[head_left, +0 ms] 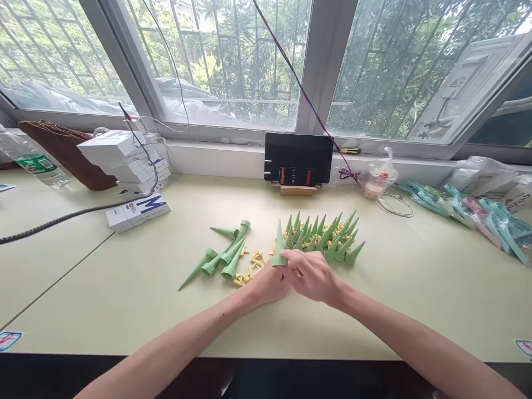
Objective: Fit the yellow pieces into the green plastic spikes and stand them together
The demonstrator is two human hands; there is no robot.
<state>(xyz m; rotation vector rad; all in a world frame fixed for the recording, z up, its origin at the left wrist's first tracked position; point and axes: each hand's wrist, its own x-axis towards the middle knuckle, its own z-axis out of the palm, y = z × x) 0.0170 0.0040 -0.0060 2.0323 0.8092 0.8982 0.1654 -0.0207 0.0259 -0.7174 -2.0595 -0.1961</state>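
At the middle of the pale table point(415, 299), before a window, a person's two bare hands met around one green spike point(279, 246), which stood nearly upright, its tip pointing away. The right hand point(311, 274) had its fingers bent, with tips against the spike's ribbed cap. The left hand point(272, 282) lay just beside and partly under it, its fingers mostly hidden; which hand bore the spike, and how firmly either gripped, could not be told.

To the left, several loose spikes point(226, 255) lay crossed in a small heap, next to scattered yellow fittings point(255, 263). Just beyond the right hand, many upright spikes point(328, 235) stood close together on their caps, with more yellow pieces point(310, 244) among them. Farther back, a phone point(298, 177) leaned against a black screen point(298, 149).
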